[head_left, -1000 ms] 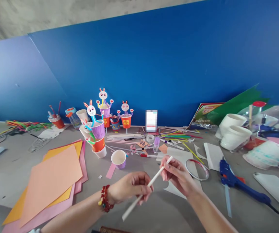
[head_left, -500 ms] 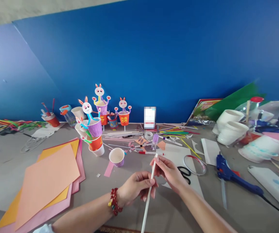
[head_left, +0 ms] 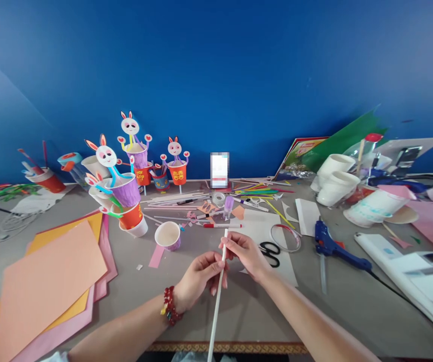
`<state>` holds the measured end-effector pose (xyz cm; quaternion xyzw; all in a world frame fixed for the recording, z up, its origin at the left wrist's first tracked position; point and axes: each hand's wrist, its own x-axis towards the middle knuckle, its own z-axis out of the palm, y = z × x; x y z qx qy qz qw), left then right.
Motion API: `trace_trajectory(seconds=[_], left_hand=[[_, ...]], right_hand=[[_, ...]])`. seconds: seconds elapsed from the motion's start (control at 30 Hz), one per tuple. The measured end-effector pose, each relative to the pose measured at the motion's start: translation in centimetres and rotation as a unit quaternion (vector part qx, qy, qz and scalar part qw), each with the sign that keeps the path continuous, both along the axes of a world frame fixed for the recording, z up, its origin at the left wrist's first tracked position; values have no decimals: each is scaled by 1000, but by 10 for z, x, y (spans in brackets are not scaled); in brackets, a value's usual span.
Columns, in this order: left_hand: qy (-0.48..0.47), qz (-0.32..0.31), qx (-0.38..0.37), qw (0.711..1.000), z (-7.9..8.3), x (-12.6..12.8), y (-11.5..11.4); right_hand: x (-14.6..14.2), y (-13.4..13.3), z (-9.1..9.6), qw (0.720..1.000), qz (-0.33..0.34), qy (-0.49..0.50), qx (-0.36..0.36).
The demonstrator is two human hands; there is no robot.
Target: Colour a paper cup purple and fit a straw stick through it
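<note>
A long white straw (head_left: 216, 306) runs almost upright from the table's near edge up to my hands. My left hand (head_left: 199, 276), with a red bead bracelet (head_left: 169, 307) on the wrist, pinches the straw partway along. My right hand (head_left: 243, 253) pinches its top end. Both hands hover above the grey table (head_left: 239, 311). A purple paper cup (head_left: 169, 236) stands just beyond my left hand. Black scissors (head_left: 270, 253) lie on a white sheet right of my right hand.
Orange, yellow and pink paper sheets (head_left: 46, 281) lie at left. Bunny cup figures (head_left: 124, 188) stand at the back left. A blue glue gun (head_left: 333, 246) with cable lies at right, a tape ring (head_left: 286, 237) beside it. White cups (head_left: 335, 186) and clutter fill the back right.
The straw has swung from a slant to nearly upright, its lower end now past the table's near edge. Both hands drew closer together. The view tilted down, and the scissors came into sight.
</note>
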<state>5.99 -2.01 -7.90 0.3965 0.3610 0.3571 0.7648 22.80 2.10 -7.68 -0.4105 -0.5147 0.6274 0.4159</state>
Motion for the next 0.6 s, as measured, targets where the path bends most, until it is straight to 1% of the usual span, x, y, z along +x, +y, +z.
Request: trace_trajectory(seconds=[0.17,0.4,0.5,0.6], left_hand=[[-5,-6,-10,1000,-4,0,0],[-17,23,-14,999,-4,-2,5],[-24,13,-14,1000,-4,-3,4],[-35,-3,-16,999,-5,-3,2]], right_hand=[[1,-1,-1,999,14,-41,28],[0,1,3,999,-21,-28,19],[0,0,6,999,-25,-29,13],[0,-1,7,1000,-12,-18,-10]])
